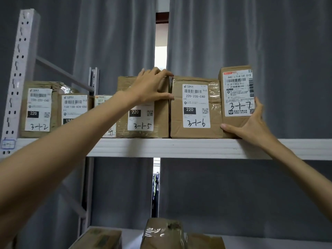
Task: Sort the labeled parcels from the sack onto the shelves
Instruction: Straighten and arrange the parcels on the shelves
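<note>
My left hand [152, 87] grips parcel 3-1-5 [143, 121], right hand [251, 123] grips parcel 3-1-7 [237, 94]; white shelf [179, 148] below them, grey curtain [269, 42] beyond.

The leftmost box [38, 109] reads "220" and handwritten "3-1-2". The next box [74, 109] reads "150-150-A26-050". The middle box [143, 119] shows "3-1-5", its neighbour [195, 108] "220-220-C40", "3-1-6", and the right box [237, 94] "642 L714-00 015", "3-1-7".

We are seeing brown cardboard parcels [195, 106] wearing white labels [196, 106] with black barcodes and black handwritten numbers; one label [238, 93] is carrying a red strip on top; the shelf [179, 148] is showing white; grey pleated curtains [269, 42] are hanging behind.
</note>
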